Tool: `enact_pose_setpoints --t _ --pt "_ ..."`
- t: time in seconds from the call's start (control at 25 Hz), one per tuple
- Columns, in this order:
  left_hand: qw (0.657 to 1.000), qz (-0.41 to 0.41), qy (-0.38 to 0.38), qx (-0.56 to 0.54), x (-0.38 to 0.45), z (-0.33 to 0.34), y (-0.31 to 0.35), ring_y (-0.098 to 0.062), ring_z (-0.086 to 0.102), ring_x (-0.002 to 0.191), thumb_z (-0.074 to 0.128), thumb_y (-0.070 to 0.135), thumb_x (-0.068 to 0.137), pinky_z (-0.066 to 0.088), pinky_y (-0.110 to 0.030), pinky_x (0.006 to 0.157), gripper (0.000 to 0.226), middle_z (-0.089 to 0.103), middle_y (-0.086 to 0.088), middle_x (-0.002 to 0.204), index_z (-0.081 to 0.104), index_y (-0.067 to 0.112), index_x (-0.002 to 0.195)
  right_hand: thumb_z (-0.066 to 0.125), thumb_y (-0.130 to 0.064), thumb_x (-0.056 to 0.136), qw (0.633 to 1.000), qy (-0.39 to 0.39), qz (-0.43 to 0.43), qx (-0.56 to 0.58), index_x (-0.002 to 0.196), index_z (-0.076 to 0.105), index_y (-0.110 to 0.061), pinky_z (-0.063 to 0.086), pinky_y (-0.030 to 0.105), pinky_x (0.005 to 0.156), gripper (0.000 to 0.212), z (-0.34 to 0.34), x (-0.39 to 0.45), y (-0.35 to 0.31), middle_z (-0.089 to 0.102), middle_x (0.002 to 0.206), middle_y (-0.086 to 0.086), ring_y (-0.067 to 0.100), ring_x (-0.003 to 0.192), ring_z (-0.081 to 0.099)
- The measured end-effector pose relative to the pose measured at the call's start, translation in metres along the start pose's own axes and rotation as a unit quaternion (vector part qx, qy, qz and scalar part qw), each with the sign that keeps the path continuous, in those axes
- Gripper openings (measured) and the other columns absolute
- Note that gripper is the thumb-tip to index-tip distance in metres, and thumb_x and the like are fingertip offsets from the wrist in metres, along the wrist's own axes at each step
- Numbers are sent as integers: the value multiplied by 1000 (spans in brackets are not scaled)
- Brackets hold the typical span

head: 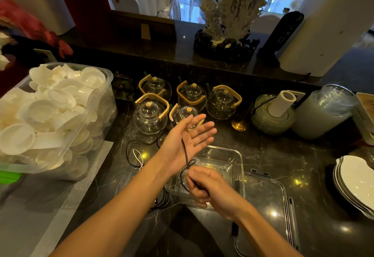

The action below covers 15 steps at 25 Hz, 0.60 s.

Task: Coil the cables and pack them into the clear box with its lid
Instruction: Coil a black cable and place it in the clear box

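Note:
My left hand (187, 141) is held palm up with its fingers spread above the clear box (236, 155). A black cable (185, 151) runs across that palm and down the wrist. My right hand (204, 188) is closed on the same cable just below, where it forms a small loop. More of the black cable (131, 155) trails over the dark marble counter to the left, beside a white cable (138, 156). The clear lid (267, 200) lies flat to the right of the box. Another black plug and lead (234, 230) shows under my right forearm.
A big clear tub of white dishes (50, 115) stands at the left on a grey mat. Several glass teapots (150, 115) crowd the counter behind the box. A grey jar (273, 113), a glass canister (323, 111) and stacked white plates (356, 184) sit to the right.

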<state>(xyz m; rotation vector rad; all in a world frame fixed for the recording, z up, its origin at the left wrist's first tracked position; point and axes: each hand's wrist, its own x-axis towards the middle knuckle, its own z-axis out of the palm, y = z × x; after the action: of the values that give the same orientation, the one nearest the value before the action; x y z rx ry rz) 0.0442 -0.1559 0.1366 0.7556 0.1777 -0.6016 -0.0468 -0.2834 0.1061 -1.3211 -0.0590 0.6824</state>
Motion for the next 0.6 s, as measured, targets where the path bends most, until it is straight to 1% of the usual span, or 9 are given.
enact_pose_setpoints --t 0.08,0.16,0.28,0.36,0.52,0.6 --pt "1000 -6 0 28 1 -1 1 -31 69 115 44 39 103 58 -39 95 45 72 -17 121 58 10 136 48 -32 106 1000 7 12 -17 77 55 -17 29 25 49 33 0 -1 -1 33 56 1 14 50 25" --pt "999 -13 -1 36 2 0 5 -33 68 116 38 45 105 58 -40 95 51 70 -20 125 60 10 135 48 -34 106 999 16 19 -25 78 58 -16 32 25 50 35 1 1 -2 37 57 2 13 50 29" --pt "999 -17 -19 22 5 5 15 -39 64 122 32 53 104 56 -45 99 63 65 -24 132 57 6 138 49 -45 102 999 18 23 -43 75 65 -16 37 26 56 43 2 3 0 44 57 2 14 52 38" --pt "999 -15 -42 22 7 11 22 -41 61 125 32 55 103 52 -48 103 66 63 -26 135 54 6 141 49 -51 100 998 29 28 -51 72 68 -18 37 28 61 47 2 4 2 49 58 2 14 55 43" --pt "995 -14 -98 19 5 26 34 -44 56 130 29 57 102 46 -54 109 68 58 -26 141 49 7 145 51 -63 96 994 67 30 -75 67 67 -18 46 26 77 56 -4 10 8 60 62 1 12 64 55" --pt "992 -24 -125 6 3 33 36 -46 55 130 28 58 102 45 -56 108 71 56 -27 142 49 6 145 53 -70 88 990 105 31 -90 57 63 -23 46 25 76 58 -9 15 8 61 60 0 10 61 57"
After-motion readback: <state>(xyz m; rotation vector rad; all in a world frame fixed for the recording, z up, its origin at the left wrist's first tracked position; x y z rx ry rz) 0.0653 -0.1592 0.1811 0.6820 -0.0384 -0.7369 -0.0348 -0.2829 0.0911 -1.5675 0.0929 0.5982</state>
